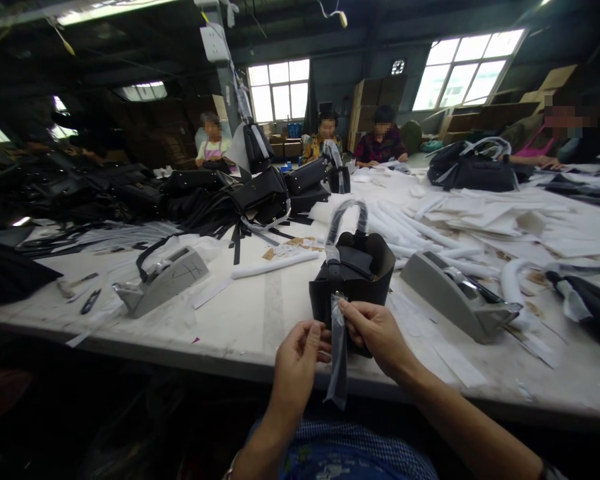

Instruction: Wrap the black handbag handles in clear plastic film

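A black handbag [325,297] stands upright at the table's front edge, its top open and its arched handle [347,208] wrapped in clear plastic. Down its front hangs a plastic-wrapped strap [338,363], the lower end dangling past the table edge. My right hand [377,330] pinches the upper part of this strap between thumb and forefinger, against the bag's front. Just left of the strap is my left hand [300,353], fingers loosely bent and apart, with the tips close to the bag. Whether those tips touch the bag is hard to see.
Grey tape dispensers stand left [167,280] and right [455,293] of the bag. A small cutter [91,301] lies far left. Black bags [263,197] pile up behind, beside white padding rolls [275,265] and paper sheets [500,223]. Several people sit across the table.
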{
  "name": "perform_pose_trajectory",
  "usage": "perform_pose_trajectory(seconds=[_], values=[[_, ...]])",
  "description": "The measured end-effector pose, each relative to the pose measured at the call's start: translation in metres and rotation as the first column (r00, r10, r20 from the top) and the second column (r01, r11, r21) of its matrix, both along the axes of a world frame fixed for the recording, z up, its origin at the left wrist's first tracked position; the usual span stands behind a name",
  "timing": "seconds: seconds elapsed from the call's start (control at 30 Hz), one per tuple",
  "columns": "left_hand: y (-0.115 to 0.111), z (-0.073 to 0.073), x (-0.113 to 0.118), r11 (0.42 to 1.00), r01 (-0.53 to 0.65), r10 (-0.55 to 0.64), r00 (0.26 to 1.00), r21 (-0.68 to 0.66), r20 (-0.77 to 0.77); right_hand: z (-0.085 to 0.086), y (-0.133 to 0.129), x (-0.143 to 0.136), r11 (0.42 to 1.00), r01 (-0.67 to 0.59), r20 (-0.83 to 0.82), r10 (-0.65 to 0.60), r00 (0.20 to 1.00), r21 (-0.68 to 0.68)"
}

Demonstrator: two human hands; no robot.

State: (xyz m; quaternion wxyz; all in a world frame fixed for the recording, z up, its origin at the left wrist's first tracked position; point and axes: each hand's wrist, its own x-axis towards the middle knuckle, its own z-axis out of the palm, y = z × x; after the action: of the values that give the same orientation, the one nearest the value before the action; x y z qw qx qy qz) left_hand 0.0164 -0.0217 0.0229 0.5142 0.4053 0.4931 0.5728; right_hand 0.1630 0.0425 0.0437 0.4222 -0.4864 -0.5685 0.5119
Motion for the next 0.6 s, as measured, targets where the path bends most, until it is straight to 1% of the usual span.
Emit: perform_pose_trajectory(seconds=[0.03,0.07,0.1,0.13,0.23,0.3,0.37,0.43,0.5,0.57,0.6], values=[[0.003,0.004,0.004,0.994,0.102,-0.099,0.992,-0.045,0.078,0.0,0.0,-0.001,1.0,0.006,0.009,-0.006,1.0,0.014],[0.006,0.006,0.009,0.982,0.174,-0.163,0.977,-0.075,0.139,0.0,-0.001,-0.001,0.999,0.012,0.023,-0.013,1.0,0.036],[0.007,0.008,0.014,0.973,0.209,-0.189,0.965,-0.096,0.181,0.0,-0.001,-0.001,0.998,0.018,0.044,-0.021,0.999,0.064],[0.008,0.009,0.018,0.972,0.209,-0.184,0.961,-0.11,0.206,0.001,0.0,0.0,0.995,0.021,0.076,-0.028,0.997,0.097],[0.008,0.006,0.023,0.979,0.159,-0.126,0.964,-0.125,0.236,0.003,0.002,0.002,0.977,0.016,0.203,-0.06,0.977,0.213],[0.01,0.002,0.023,0.984,0.129,-0.099,0.967,-0.119,0.233,0.006,0.006,0.003,0.966,0.013,0.269,-0.085,0.959,0.259],[0.012,-0.002,0.022,0.992,0.072,-0.051,0.981,-0.104,0.185,0.009,0.01,0.003,0.976,0.017,0.275,-0.079,0.958,0.219],[0.015,-0.004,0.022,0.997,-0.002,0.01,0.995,-0.073,0.102,0.011,0.011,0.002,0.993,0.008,0.238,-0.036,0.971,0.118],[0.016,-0.007,0.024,0.999,-0.042,0.042,0.999,-0.028,0.025,0.012,0.011,0.004,0.999,-0.027,0.195,0.02,0.981,0.035],[0.016,-0.01,0.025,0.999,-0.048,0.048,0.998,0.004,-0.038,0.012,0.008,0.015,0.998,-0.057,0.193,0.052,0.98,0.025],[0.015,-0.012,0.024,0.999,-0.049,0.049,0.997,0.007,-0.064,0.012,0.008,0.026,0.997,-0.05,0.212,0.038,0.976,0.052]])
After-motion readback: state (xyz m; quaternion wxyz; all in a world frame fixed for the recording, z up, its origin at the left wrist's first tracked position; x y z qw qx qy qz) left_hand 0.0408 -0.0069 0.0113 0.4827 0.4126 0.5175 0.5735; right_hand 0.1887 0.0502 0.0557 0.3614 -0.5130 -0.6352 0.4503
